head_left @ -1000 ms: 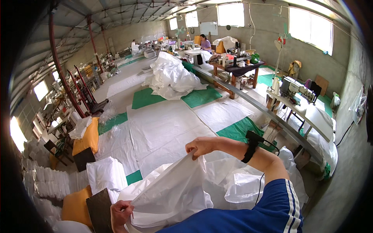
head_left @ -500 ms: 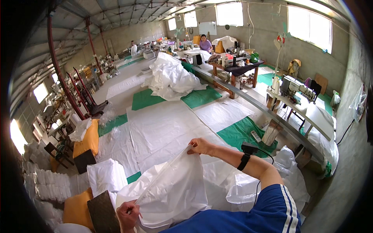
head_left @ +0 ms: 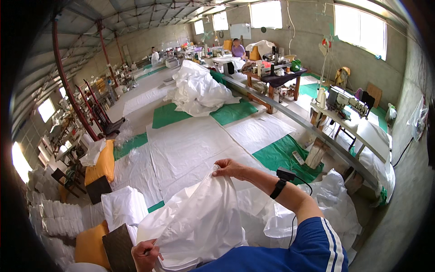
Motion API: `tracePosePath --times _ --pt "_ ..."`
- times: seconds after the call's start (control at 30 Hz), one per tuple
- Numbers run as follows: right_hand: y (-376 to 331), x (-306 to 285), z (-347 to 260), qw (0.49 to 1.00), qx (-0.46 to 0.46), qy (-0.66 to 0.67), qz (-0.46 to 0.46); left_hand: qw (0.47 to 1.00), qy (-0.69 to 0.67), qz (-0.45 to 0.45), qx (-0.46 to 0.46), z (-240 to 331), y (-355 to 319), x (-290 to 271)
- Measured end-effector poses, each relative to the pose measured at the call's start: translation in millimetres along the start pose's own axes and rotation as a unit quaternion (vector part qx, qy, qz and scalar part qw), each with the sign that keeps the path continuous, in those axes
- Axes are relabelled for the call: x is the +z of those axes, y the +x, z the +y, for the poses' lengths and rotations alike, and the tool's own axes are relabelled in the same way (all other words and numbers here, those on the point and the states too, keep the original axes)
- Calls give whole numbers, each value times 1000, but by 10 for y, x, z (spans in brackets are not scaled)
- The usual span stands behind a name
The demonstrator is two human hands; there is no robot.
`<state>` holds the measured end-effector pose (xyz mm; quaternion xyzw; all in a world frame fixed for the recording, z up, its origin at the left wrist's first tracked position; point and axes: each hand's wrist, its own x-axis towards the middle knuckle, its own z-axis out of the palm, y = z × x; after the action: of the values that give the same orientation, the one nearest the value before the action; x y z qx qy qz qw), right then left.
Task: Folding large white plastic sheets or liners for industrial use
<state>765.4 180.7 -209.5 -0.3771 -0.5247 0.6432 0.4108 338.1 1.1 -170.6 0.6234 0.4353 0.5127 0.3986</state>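
Observation:
A large white plastic sheet (head_left: 199,217) is stretched between my two hands, its upper edge slanting from low left to higher right. My right hand (head_left: 228,168) pinches one upper corner, which rises to a peak, with the arm reaching out in front of me. Close to my body at the lower left, my left hand (head_left: 146,255) is closed on the sheet's other end. The held sheet hangs in loose folds before my chest. More crumpled clear plastic (head_left: 290,217) lies under my right forearm.
Flat white sheets (head_left: 186,140) and green sheets (head_left: 170,116) cover the floor ahead, with a big white heap (head_left: 199,88) beyond. Folded white stacks (head_left: 122,204) and yellow sacks (head_left: 99,165) stand left. A metal rail (head_left: 294,120) and sewing machine (head_left: 346,102) are right. A person (head_left: 238,50) sits far back.
My right hand has shifted slightly left and up with its corner. The taut straight edge has slackened into folds. My left hand has dropped a little lower and to the left.

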Motion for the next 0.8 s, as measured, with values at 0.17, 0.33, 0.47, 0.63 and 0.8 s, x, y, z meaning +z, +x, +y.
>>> tracePosePath --times 0.17,0.33,0.47,0.63,0.8 --pt "-65 37 -220 998 -8 -61 -14 998 27 58 -26 -8 21 -88" --pt "-230 109 -550 995 45 -21 -88 995 61 71 -20 -33 58 -198" --pt "-265 86 -642 996 32 -20 -84 998 52 30 -8 50 205 -187" --pt "-130 89 -573 882 -146 -449 1 992 106 25 -63 -442 655 -354" --pt "82 -330 -716 701 -289 -640 125 997 75 9 1 -539 1247 -666"
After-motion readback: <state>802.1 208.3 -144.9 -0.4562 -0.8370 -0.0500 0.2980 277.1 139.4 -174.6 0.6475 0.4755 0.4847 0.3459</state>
